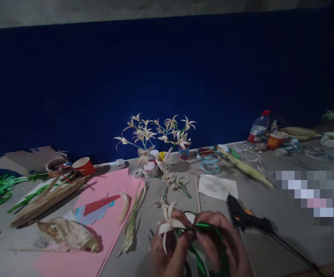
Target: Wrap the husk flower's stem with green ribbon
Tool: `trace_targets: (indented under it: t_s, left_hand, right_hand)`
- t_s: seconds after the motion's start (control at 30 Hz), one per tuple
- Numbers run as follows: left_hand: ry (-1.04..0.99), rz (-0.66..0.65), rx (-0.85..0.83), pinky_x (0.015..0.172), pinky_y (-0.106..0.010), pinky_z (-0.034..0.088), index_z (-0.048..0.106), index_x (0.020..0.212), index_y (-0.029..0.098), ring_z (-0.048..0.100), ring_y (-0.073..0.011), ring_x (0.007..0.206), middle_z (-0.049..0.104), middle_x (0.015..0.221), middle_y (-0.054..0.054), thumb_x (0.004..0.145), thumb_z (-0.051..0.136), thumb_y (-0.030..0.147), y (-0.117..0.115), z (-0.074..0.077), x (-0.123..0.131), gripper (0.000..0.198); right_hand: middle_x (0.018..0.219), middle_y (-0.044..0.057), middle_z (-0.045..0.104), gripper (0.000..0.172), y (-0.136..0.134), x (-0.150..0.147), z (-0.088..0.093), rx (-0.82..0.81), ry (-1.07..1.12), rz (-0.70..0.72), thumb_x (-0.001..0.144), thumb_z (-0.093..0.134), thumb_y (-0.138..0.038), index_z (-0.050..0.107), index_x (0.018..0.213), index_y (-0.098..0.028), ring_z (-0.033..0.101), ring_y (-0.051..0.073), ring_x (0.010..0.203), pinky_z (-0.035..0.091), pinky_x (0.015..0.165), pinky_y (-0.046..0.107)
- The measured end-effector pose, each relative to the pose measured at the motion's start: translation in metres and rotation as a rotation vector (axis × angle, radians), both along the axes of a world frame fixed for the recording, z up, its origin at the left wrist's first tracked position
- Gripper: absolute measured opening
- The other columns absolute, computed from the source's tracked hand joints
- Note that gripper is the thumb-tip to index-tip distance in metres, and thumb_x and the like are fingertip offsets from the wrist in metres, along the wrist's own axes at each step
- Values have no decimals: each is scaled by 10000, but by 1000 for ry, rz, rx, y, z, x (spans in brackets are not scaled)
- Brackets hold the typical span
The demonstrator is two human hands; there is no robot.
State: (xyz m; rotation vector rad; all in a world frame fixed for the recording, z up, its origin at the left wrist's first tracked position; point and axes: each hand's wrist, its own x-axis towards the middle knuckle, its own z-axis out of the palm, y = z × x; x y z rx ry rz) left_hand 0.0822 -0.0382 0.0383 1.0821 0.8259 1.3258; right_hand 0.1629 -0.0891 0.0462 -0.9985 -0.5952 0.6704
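My left hand pinches the stem of a pale corn-husk flower, whose curled petals spread out over the fingers. Close against it, my right hand grips a shiny green ribbon. The ribbon runs between both hands, and its loose length hangs below them. The fingertips of the two hands nearly meet at the stem, which they mostly hide. Just beyond my hands, several finished husk flowers with green stems lie on the table.
A black glue gun lies to the right, its cord trailing forward. Pink paper and dried husks cover the left side. At the back stand husk flowers, a paper cup and a plastic bottle before a blue wall.
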Motion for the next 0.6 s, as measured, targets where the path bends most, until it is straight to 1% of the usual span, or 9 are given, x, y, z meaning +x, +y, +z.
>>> trace_targets:
  t_s: [0.07, 0.13, 0.2, 0.23, 0.33, 0.4, 0.43, 0.53, 0.6]
  left_hand:
    - [-16, -8, 1, 732, -258, 519, 729, 677, 194, 646, -237, 811, 689, 748, -43, 647, 825, 385, 0, 2, 0, 216]
    - [-45, -20, 13, 718, -214, 505, 732, 687, 202, 640, -213, 827, 685, 765, -32, 662, 823, 365, -1, 3, 0, 189]
    - [-80, -40, 29, 699, -183, 497, 736, 699, 207, 639, -189, 817, 683, 764, -20, 679, 817, 344, -1, 3, 1, 160]
    - [-100, -54, 19, 694, -178, 498, 740, 703, 208, 643, -181, 803, 690, 760, -17, 678, 820, 340, -1, 3, 2, 156]
    - [-162, -72, -111, 701, -198, 525, 763, 718, 201, 668, -181, 770, 734, 745, -25, 610, 873, 349, -1, 2, 4, 213]
    - [-198, -69, -198, 700, -210, 540, 773, 716, 195, 685, -186, 763, 759, 739, -34, 552, 906, 353, -1, 0, 6, 263]
    - [-205, -65, -209, 698, -206, 541, 774, 713, 193, 688, -182, 758, 764, 737, -33, 542, 911, 350, -1, -2, 6, 269]
    - [-192, -62, -170, 729, -196, 535, 769, 719, 197, 691, -173, 780, 772, 764, -25, 571, 899, 344, -1, -6, 5, 246]
    - [-164, -63, -142, 754, -211, 531, 765, 727, 193, 692, -186, 810, 773, 794, -32, 596, 886, 339, 0, -7, 3, 230]
  right_hand:
    - [730, -7, 649, 129, 0, 7, -3, -11, -7, 101, 810, 734, -367, 678, 763, -261, 600, 143, 656, 496, 607, 192]
    - [775, -2, 661, 125, 1, 13, -5, -28, -18, 195, 820, 726, -351, 679, 763, -250, 602, 139, 663, 498, 608, 191]
    - [832, 1, 665, 120, 1, 17, -7, -26, -9, 237, 827, 723, -328, 675, 756, -243, 604, 133, 676, 507, 625, 190]
    - [825, -2, 663, 118, 2, 17, -8, -5, -2, 244, 834, 718, -318, 674, 751, -245, 604, 129, 675, 513, 636, 188]
    - [844, -12, 680, 28, 2, 14, -9, 155, 2, 227, 852, 707, -270, 707, 858, -298, 648, 132, 766, 541, 727, 187]
    - [892, -13, 690, 134, 2, 11, -10, 264, -3, 214, 855, 709, -260, 709, 962, -342, 664, 131, 842, 547, 785, 190]
    - [910, -10, 688, 150, 2, 9, -11, 285, -7, 201, 860, 704, -264, 704, 985, -346, 665, 130, 859, 548, 784, 186]
    - [879, -5, 654, 37, 2, 5, -11, 227, -7, 132, 878, 681, -259, 685, 861, -292, 653, 127, 811, 544, 710, 174]
    - [875, -3, 634, 78, 3, 6, -11, 185, -43, 104, 892, 656, -234, 654, 823, -271, 640, 129, 789, 535, 698, 185]
